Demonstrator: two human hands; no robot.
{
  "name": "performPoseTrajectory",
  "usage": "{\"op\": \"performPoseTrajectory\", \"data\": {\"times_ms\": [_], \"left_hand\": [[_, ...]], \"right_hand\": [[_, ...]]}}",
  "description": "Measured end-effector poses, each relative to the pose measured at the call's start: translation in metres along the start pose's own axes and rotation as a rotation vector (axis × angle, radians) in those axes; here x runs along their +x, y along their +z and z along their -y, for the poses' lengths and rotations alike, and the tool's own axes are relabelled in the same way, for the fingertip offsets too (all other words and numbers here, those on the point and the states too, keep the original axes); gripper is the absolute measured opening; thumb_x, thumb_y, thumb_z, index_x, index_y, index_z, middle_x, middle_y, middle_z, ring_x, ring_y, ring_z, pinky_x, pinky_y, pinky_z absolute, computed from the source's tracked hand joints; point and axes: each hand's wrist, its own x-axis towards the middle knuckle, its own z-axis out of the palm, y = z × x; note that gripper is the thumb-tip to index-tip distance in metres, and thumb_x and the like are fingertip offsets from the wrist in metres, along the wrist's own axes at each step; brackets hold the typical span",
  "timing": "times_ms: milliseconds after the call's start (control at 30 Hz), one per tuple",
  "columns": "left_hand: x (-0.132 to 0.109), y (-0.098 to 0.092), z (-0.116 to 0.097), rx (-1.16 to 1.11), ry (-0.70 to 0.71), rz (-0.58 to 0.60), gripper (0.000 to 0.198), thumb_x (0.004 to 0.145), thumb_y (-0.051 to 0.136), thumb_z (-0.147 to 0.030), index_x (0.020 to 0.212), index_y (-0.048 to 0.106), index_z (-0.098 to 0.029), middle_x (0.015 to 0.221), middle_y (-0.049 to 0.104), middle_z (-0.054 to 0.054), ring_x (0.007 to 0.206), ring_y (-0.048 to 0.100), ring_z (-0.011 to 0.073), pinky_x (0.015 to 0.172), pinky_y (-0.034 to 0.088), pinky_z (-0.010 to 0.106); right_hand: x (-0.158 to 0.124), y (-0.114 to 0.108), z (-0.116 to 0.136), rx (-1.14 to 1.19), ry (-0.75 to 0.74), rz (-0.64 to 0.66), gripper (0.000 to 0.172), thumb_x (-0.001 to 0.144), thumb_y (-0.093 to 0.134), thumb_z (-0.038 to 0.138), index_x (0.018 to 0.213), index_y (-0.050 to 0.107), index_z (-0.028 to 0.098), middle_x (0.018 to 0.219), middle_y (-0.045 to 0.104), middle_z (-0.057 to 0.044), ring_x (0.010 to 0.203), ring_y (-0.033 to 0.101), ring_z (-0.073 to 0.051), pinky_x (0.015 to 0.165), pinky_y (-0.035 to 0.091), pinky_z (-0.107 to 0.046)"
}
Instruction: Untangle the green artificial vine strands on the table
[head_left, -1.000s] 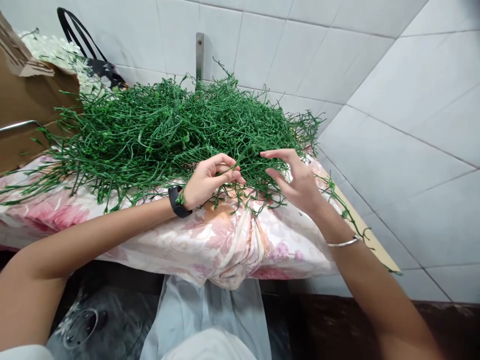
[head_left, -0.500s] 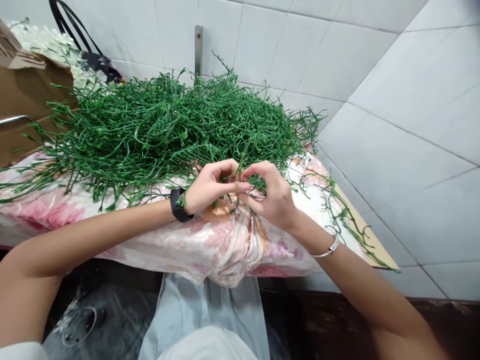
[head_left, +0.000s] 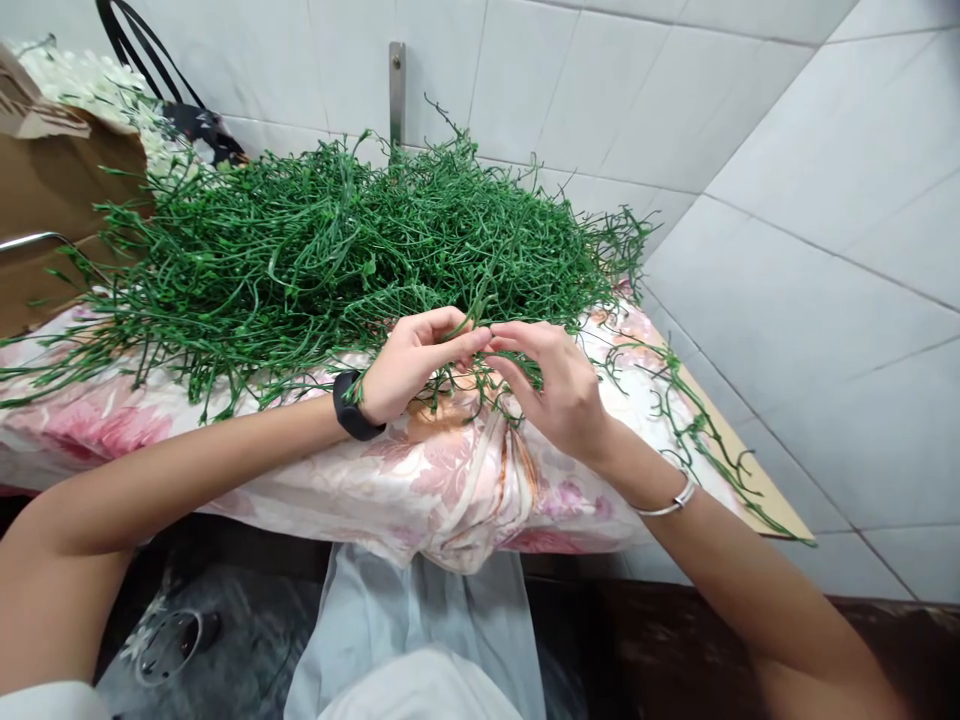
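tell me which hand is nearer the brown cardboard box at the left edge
Left. The left hand is at the near edge of the green stem pile, on the brown cardboard box side; the right hand sits just beyond it, farther from the box.

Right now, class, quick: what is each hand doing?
Left hand: closed, pinching a green stem at the pile's front edge.
Right hand: fingertips closed on the same stem.

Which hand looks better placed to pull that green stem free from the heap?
Probably the left hand: its fingers pinch a green stem at the edge of the heap. The right hand only meets it with its fingertips.
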Motion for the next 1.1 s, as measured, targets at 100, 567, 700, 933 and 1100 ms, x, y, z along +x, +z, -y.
{"op": "performPoseTrajectory", "data": {"times_ms": [100,567,700,933,1100], "left_hand": [[0.001,0.000,-0.001,-0.006,-0.019,-0.018,0.023,0.076,0.060,-0.034,0.068,0.057,-0.013,0.064,0.052,-0.002,0.061,0.048,0.0065,0.061,0.039,0.020],[-0.003,0.000,-0.010,0.068,-0.011,-0.154,0.027,0.072,0.063,-0.030,0.054,0.052,-0.013,0.052,0.053,-0.003,0.051,0.046,0.0056,0.055,0.037,0.020],[-0.005,0.002,-0.007,0.064,-0.036,-0.107,0.026,0.072,0.062,-0.029,0.055,0.054,-0.012,0.054,0.055,-0.002,0.053,0.048,0.0059,0.056,0.038,0.020],[-0.006,0.005,-0.005,0.048,-0.097,-0.018,0.023,0.071,0.063,-0.030,0.058,0.058,-0.012,0.055,0.055,-0.001,0.053,0.049,0.0068,0.055,0.038,0.021],[-0.008,0.003,-0.010,0.076,-0.145,0.053,0.017,0.070,0.063,-0.025,0.062,0.058,-0.011,0.057,0.053,-0.002,0.053,0.047,0.0063,0.053,0.038,0.020]], "right_hand": [[-0.002,0.000,-0.002,0.032,0.021,-0.018,0.033,0.079,0.056,0.010,0.109,0.045,0.018,0.091,0.060,-0.004,0.078,0.061,-0.014,0.070,0.054,-0.030],[0.008,-0.011,0.003,-0.116,-0.079,-0.091,0.039,0.076,0.060,0.023,0.111,0.043,0.023,0.112,0.058,-0.008,0.108,0.052,-0.023,0.088,0.044,-0.045],[0.006,-0.004,0.004,-0.214,-0.149,0.012,0.045,0.080,0.055,0.025,0.120,0.037,0.018,0.111,0.058,-0.010,0.107,0.051,-0.022,0.088,0.045,-0.042],[0.002,0.003,0.002,-0.288,-0.173,0.135,0.050,0.085,0.040,0.010,0.133,0.027,0.009,0.096,0.061,-0.011,0.087,0.053,-0.020,0.081,0.049,-0.038],[0.001,0.001,-0.003,-0.148,-0.149,0.217,0.056,0.087,0.033,0.012,0.140,0.014,0.013,0.114,0.058,-0.012,0.088,0.055,-0.019,0.080,0.049,-0.039]]}}
